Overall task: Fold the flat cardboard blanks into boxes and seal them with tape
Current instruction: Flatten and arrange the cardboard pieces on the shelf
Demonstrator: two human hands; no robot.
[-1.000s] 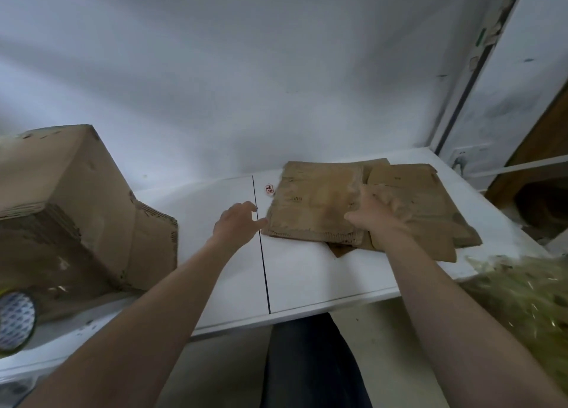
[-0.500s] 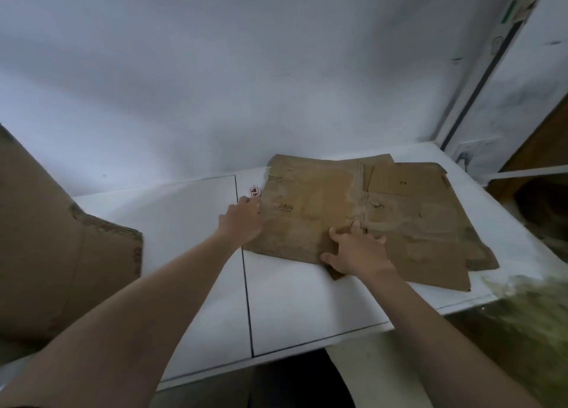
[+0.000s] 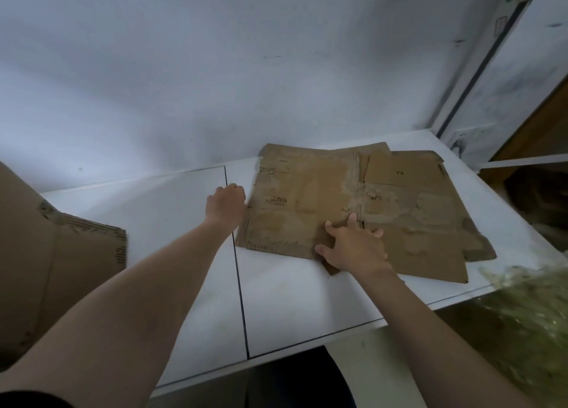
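Worn flat cardboard blanks lie stacked on the white table near the wall. The top blank lies left of and partly over a lower blank. My left hand is at the top blank's left edge with its fingers curled at that edge; whether they grip it is hidden. My right hand lies flat with spread fingers on the blanks' near edge, pressing them down.
A large assembled cardboard box stands at the table's left end. A dark seam splits the tabletop. A blurred green-yellow mass sits off the table's right front corner. A white wall is behind.
My right hand slid from the middle of the blanks back to their near edge. My left hand reached the top blank's left edge. The view shifted right, so the tape roll left the frame.
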